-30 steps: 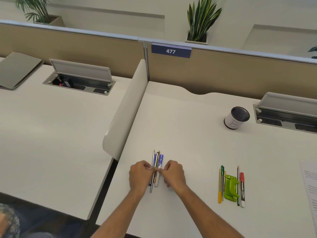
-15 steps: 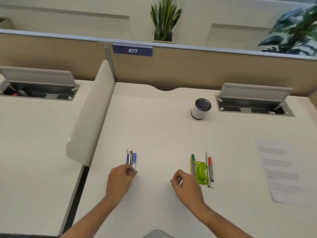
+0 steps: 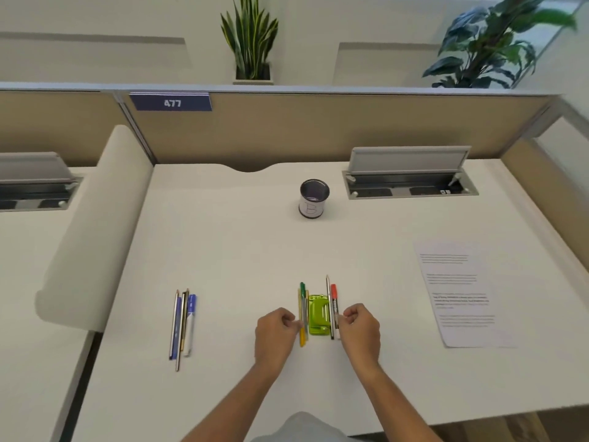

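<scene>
Head: green punch point(image 3: 318, 315) between left grip point(image 3: 275, 333), right grip point(image 3: 361, 330).

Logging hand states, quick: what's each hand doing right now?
Left hand: curled against the slim yellow pen; grip unclear.
Right hand: curled against the white red-capped marker; grip unclear.

My left hand point(image 3: 275, 333) curls its fingers under, so I cannot tell whether they pinch the yellow pen point(image 3: 301, 339) or only lie beside it. It is the same with my right hand point(image 3: 361, 330) at the red marker point(image 3: 334, 306), whose near end my fingers hide. The marker's lettering is too small to read, as is the print on the sheet point(image 3: 459, 295) by the right edge of the desk point(image 3: 223, 250). Both my forearms run off the bottom of the view. The cup point(image 3: 314, 202) near the desk's back edge is too dark inside to see into.
</scene>
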Demonstrator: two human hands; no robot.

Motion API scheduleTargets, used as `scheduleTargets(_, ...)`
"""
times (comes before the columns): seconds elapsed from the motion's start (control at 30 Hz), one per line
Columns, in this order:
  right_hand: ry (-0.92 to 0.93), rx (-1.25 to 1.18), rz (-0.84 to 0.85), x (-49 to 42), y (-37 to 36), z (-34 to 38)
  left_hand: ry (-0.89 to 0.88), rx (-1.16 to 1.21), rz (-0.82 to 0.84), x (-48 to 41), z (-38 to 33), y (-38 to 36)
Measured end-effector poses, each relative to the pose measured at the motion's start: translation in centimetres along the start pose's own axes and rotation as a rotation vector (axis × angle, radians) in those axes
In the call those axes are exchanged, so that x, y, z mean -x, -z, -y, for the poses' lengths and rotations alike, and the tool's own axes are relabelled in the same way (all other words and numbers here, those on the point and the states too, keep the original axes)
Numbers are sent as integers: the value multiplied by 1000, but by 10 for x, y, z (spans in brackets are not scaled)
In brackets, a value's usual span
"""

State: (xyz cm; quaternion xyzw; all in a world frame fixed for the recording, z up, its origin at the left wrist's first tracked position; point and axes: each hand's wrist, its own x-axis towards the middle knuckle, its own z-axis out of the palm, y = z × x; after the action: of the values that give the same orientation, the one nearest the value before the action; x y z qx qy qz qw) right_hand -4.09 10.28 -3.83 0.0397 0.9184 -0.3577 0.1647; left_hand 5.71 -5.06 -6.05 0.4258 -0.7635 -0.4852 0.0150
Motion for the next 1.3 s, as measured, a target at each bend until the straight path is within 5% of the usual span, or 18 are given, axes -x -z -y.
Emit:
scheduleTargets(0.43,110,318,218,-41,-8,-2,114,-230,-97,-20,-22,-31)
scheduleTargets(0.67,220,539,266,-55,-10,1,-118,-698,-120,-19,-22,-34)
scheduleTargets(0.9,329,707,276,-61,-14,7,-269,-880,-85,-23,-17,-30)
scheduleTargets(1.3,123,189,351,-64,15,3,-186,-799,-99,-28,-23,-16)
